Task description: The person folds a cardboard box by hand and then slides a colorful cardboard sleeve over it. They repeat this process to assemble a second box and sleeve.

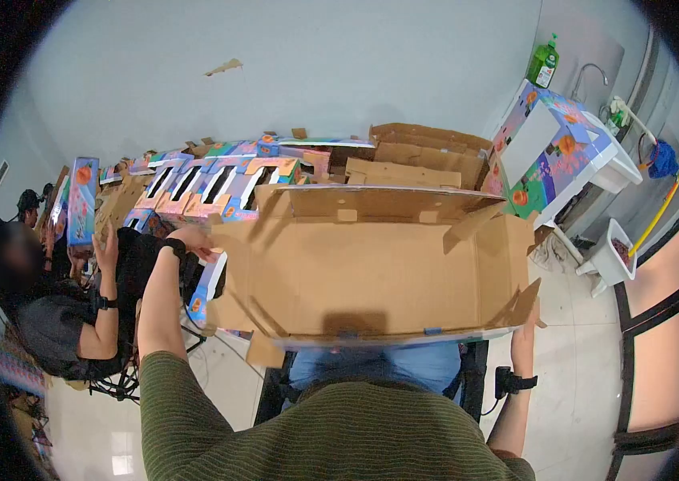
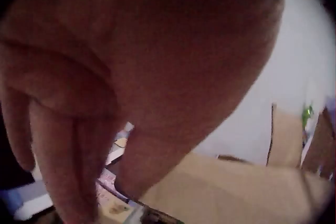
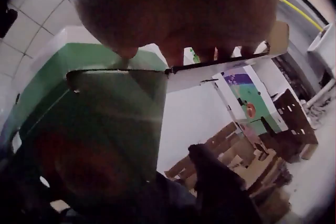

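Note:
A large cardboard box (image 1: 367, 268), plain brown inside, stands open in front of my body with its flaps spread. My right hand (image 1: 523, 329) grips its right end near the front corner. In the right wrist view, the fingers of that hand (image 3: 173, 16) bend over the edge of the box's printed green wall (image 3: 113, 103). My left hand (image 1: 191, 240) is beside the box's left flap, above a white and purple printed piece (image 1: 210, 282). In the left wrist view, the fingers of the left hand (image 2: 68, 145) hang down fairly straight, with the thumb apart from them.
Several printed boxes with cut-out openings (image 1: 195, 188) line the wall at the left. Folded brown cardboard (image 1: 428, 152) is stacked behind. A person (image 1: 51, 313) sits at the left. At the right are a sink (image 1: 616, 160), a green bottle (image 1: 544, 62) and a white bin (image 1: 608, 260).

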Available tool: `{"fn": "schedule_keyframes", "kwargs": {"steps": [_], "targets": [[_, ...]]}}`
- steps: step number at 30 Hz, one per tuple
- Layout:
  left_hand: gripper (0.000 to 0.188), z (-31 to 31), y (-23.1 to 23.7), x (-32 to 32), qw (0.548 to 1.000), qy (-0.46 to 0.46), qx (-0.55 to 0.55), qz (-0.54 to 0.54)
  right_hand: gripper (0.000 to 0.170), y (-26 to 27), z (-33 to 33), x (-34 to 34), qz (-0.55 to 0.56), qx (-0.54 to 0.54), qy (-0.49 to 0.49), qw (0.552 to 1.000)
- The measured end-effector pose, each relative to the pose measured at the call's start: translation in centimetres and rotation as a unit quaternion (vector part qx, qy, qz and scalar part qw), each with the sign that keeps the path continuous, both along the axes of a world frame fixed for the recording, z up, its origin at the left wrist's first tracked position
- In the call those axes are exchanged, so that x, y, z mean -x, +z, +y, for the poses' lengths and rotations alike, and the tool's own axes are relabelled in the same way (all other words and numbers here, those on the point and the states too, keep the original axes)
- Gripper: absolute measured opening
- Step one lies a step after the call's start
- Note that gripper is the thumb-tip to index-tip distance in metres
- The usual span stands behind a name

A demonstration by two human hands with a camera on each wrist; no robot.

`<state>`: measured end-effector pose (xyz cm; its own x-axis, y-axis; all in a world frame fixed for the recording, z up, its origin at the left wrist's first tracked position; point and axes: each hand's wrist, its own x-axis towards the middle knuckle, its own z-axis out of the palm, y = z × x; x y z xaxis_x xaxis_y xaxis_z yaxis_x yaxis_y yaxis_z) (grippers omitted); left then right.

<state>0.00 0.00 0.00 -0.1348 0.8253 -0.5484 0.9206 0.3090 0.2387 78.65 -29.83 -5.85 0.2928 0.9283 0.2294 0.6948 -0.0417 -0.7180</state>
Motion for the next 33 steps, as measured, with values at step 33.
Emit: {"fn": "schedule_keyframes", "kwargs": {"steps": [33], "targets": [[0.054, 1.1, 9.8, -26.9, 0.694, -0.395, -0.541, 0.263, 0.048, 6.1, -7.1, 3.2, 0.236, -0.065, -0.025, 0.969]]}}
